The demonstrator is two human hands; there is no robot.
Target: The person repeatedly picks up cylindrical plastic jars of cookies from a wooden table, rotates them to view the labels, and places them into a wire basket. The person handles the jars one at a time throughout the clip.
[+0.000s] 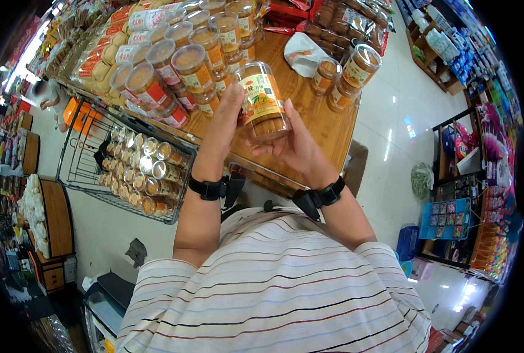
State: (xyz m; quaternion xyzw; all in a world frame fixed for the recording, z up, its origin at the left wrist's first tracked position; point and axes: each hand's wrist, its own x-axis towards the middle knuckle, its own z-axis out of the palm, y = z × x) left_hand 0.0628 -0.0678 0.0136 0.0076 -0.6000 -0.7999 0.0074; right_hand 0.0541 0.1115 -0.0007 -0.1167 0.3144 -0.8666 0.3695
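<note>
A clear plastic jar of round pastries (264, 103), with a printed label, is held between both hands above the wooden table (284, 48). My left hand (230, 108) grips its left side, thumb near the top; its fingers are mostly hidden. Against the jar's lower right side rests my right hand (295, 141), with its thumb up along the side and fingers under the base. Stacked jars with orange or red labels (193, 70) stand on the table to the left. At the table's right corner are a single jar (326, 76) and a stack of jars (354, 73).
A wire shopping cart (129, 200) full of jars stands left of the table. A white plastic bag (304, 55) and packs of brown pastries (346, 22) lie at the table's far side. Shelves (456, 150) stand to the right, and another person (54, 99) is at far left.
</note>
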